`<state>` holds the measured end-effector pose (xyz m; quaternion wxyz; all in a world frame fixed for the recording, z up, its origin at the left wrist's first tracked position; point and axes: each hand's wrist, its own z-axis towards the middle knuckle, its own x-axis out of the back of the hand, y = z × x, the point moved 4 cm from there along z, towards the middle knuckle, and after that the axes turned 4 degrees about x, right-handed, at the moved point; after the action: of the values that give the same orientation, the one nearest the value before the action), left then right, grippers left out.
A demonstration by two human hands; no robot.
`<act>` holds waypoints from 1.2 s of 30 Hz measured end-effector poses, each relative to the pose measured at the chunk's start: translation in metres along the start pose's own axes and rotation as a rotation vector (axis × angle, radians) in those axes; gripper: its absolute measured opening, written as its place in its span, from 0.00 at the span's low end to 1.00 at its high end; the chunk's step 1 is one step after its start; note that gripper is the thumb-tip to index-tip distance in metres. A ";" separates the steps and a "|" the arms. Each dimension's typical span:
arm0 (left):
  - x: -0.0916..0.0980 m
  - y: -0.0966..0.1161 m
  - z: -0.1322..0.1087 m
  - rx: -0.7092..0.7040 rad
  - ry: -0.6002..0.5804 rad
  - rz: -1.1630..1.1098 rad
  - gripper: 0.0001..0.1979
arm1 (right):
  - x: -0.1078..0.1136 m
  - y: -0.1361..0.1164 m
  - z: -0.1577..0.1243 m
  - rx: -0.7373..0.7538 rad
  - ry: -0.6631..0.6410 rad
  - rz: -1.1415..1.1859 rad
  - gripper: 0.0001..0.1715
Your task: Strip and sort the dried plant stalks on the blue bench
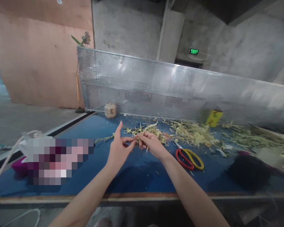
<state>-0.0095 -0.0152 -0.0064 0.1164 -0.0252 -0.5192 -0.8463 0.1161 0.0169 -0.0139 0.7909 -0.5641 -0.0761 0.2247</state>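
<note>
My left hand (119, 146) pinches thin dried plant strands between thumb and fingertips, with one finger sticking up. Its fingertips meet those of my right hand (152, 144), whose closed fingers grip the same pale yellow-green dried plant strands (140, 137). Just behind the hands lies a loose heap of such strands (156, 130), partly hidden by my right hand. A few thin stems (104, 138) stretch out on the left side of my left hand. To the right of my right wrist, scissors with one red and one yellow handle (190, 159) rest on the blue tabletop (132, 176).
A larger strand pile (194, 132) and greener stalks (251, 135) spread to the right. A yellow box (214, 118) and a whitish cylindrical lump (110, 110) stand near the perforated metal panel (137, 82). Something dark (249, 170) lies at right; a pixelated patch covers the left.
</note>
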 end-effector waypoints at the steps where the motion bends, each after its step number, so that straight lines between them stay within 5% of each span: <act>1: 0.000 0.001 0.000 -0.002 -0.002 0.001 0.44 | 0.001 0.000 0.000 0.022 0.002 -0.034 0.14; 13: -0.001 -0.006 0.002 0.057 -0.034 -0.029 0.42 | 0.000 -0.009 -0.002 0.112 0.076 -0.375 0.09; 23: -0.002 -0.020 0.005 0.121 -0.143 0.071 0.43 | 0.022 -0.008 0.005 0.109 0.216 -0.161 0.13; 28: -0.010 -0.015 0.000 0.127 -0.274 0.050 0.42 | 0.018 -0.006 0.005 0.083 0.154 -0.052 0.13; 36: -0.009 -0.007 0.004 0.201 -0.143 -0.317 0.43 | 0.003 0.002 0.003 0.037 -0.057 -0.091 0.16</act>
<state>-0.0023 -0.0073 -0.0121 -0.0537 0.0087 -0.6054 -0.7941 0.1174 0.0214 -0.0151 0.8081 -0.5387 -0.1198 0.2058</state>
